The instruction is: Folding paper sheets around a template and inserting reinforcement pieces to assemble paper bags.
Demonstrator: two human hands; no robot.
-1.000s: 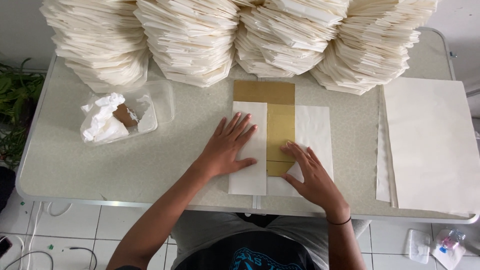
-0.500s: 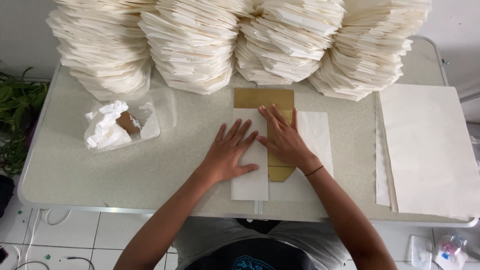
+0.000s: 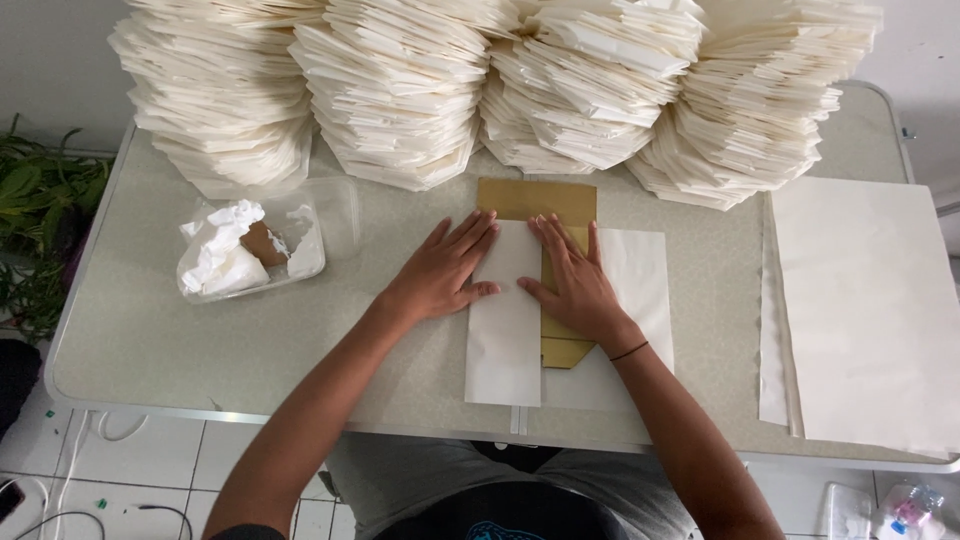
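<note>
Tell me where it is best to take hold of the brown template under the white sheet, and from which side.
Take the brown template by its far edge, coming from the stacks' side. Only that end lies bare and flat on the table; the rest is under the folded white sheet, the left hand and the right hand.

Seen from above on a speckled table: left hand flat, fingers spread, on the folded white flap of a paper sheet, right hand flat just beside it at 3 o'clock, over a brown card template whose top edge shows at 12 o'clock of both hands. Behind them, at 12 o'clock, four tall fanned stacks of cream folded paper. At 9 o'clock, a clear plastic tub holding crumpled white tissue; at 3 o'clock, well apart, a pile of flat white sheets.
</note>
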